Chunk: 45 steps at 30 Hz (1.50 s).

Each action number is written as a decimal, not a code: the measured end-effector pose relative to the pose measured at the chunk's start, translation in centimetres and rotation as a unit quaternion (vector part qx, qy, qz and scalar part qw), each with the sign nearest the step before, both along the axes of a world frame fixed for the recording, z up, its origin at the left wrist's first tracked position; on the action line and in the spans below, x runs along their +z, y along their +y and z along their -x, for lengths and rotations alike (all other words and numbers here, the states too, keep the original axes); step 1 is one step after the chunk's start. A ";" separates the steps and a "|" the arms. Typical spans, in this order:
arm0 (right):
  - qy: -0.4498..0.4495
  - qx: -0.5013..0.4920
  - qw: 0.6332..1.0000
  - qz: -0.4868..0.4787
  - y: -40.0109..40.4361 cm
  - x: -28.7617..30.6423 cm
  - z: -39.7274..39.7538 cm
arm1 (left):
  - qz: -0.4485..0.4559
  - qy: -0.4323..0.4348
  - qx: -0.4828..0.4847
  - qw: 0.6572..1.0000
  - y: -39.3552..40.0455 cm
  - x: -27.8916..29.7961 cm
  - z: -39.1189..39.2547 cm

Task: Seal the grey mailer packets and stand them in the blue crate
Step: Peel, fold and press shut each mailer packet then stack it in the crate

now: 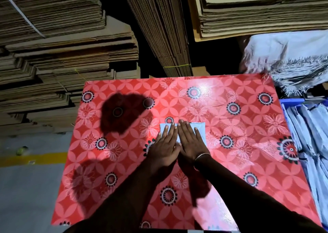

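A small grey mailer packet (200,128) lies flat near the middle of the table with the red flowered cover (230,126). Both hands lie on it side by side with straight fingers. My left hand (164,148) presses its left part. My right hand (190,141) presses its middle, a thin bangle on the wrist. Most of the packet is hidden under the hands; only its far edge and right end show. The blue crate (291,101) stands off the table's right edge, with several grey packets (308,126) standing in it.
Stacks of flattened cardboard (53,64) rise behind and to the left of the table. A bundle of white woven sacks (287,58) lies at the back right, beyond the crate. Grey floor with a yellow line (32,157) runs along the left side.
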State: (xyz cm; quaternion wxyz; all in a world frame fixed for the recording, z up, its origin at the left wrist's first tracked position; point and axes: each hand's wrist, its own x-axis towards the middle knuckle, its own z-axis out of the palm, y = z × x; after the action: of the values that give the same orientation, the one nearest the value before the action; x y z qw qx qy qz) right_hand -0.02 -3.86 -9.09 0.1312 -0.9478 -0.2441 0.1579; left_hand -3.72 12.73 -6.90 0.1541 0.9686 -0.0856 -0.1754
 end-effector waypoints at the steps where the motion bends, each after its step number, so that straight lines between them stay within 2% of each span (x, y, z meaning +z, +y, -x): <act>1: -0.002 -0.004 1.000 0.004 0.1 0.0 0.1 | 0.004 0.002 0.006 1.000 -0.1 -0.1 0.0; 15: 0.010 -0.014 0.999 0.029 -0.4 0.1 0.5 | -0.024 0.000 0.026 0.999 -0.4 -0.5 0.5; 25: 0.035 -0.061 0.995 0.071 -3.7 1.4 1.3 | -0.108 -0.061 0.008 0.992 0.8 -1.4 4.1; 32: 0.045 -0.069 0.994 0.073 -4.8 1.3 1.4 | -0.124 -0.075 -0.011 0.989 1.3 -1.2 5.0; 40: 0.061 -0.113 0.989 0.073 -7.0 1.4 1.8 | -0.110 -0.041 -0.005 0.993 2.3 -0.8 5.7; 43: 0.071 -0.105 0.990 0.068 -7.8 1.6 1.8 | -0.068 -0.010 -0.007 0.998 3.0 -0.1 5.6; 45: 0.069 -0.111 0.990 0.046 -8.1 1.9 1.6 | 0.008 -0.023 0.027 0.999 3.2 1.0 5.1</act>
State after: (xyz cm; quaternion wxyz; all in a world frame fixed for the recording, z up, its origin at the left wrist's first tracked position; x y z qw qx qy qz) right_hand -1.66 -11.98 -7.22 0.1206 -0.9609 -0.1205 0.2183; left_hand -8.78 15.93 -5.89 0.1643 0.9731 -0.0638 -0.1481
